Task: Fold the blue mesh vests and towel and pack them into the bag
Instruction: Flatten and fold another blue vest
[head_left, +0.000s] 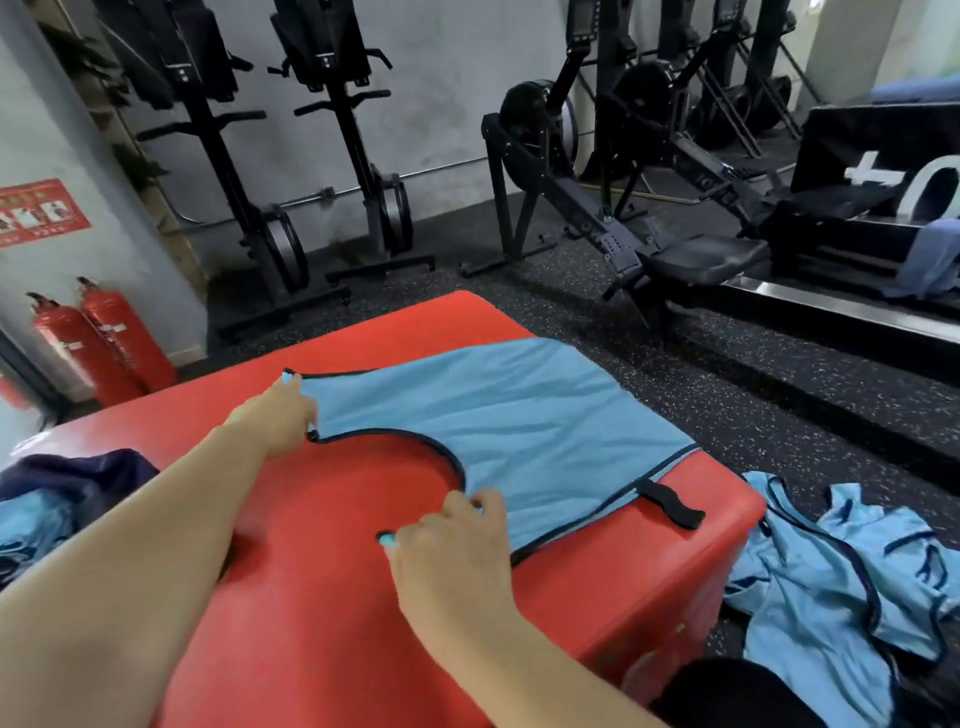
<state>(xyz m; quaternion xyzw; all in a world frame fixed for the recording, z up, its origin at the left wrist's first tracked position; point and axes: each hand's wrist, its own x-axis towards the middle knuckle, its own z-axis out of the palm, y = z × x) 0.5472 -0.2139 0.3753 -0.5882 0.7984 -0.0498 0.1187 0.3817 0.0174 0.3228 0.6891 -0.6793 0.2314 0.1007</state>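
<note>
Holds a vest (509, 415) spread flat on the red worktop (322, 519). Grips its strap end with the left hand (278, 415), fingers curled onto the cloth. Pinches the curved dark-trimmed edge with the right hand (452, 545), fingers bent over it, thumb out to the side. Has more vests (831, 582) heaped on the floor (727, 395) at right, and a dark bag (67, 483) at far left.

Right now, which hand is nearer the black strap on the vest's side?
Right. The right hand pinches the blue vest at its neckline, just left of the black strap; the left hand holds the vest's far shoulder tip, farther away.
</note>
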